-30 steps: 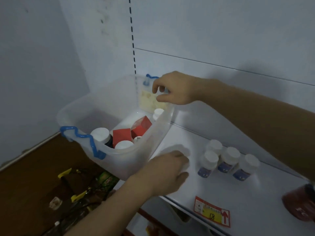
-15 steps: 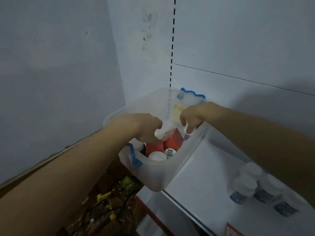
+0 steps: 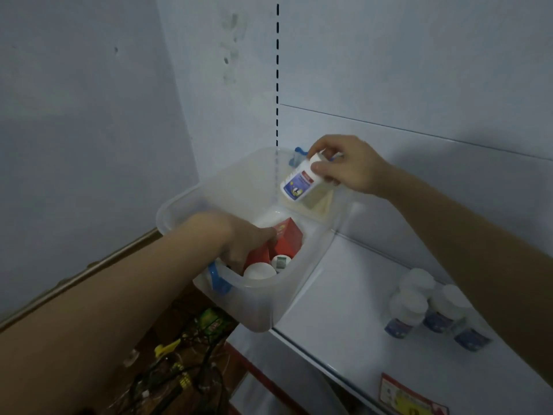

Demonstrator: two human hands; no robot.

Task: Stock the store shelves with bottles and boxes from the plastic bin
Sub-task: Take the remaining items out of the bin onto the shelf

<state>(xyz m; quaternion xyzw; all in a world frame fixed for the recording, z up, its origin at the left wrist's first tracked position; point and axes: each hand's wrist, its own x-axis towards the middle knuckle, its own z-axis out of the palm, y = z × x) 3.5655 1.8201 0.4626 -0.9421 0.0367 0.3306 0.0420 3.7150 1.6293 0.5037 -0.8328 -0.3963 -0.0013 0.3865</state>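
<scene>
While the right hand (image 3: 350, 166) pinches a light, rigid, smooth bottle (image 3: 300, 182) by its cap end above the bin (image 3: 263, 307), the left hand (image 3: 242, 244) reaches among red boxes (image 3: 287, 238) inside it, its grasp hidden.

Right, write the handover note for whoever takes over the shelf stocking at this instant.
Right hand: holds a white bottle with a blue label by its cap end, tilted, lifted above the far end of the plastic bin.
Left hand: down inside the bin among the red boxes; its grip is hidden, so I cannot tell if it has anything.
Bin: sits at the left end of the shelf; it holds red boxes and white-capped bottles.
Done: a cluster of like bottles stands on the shelf to the right.
Left: set down the held bottle, then shelve the rest.
</scene>
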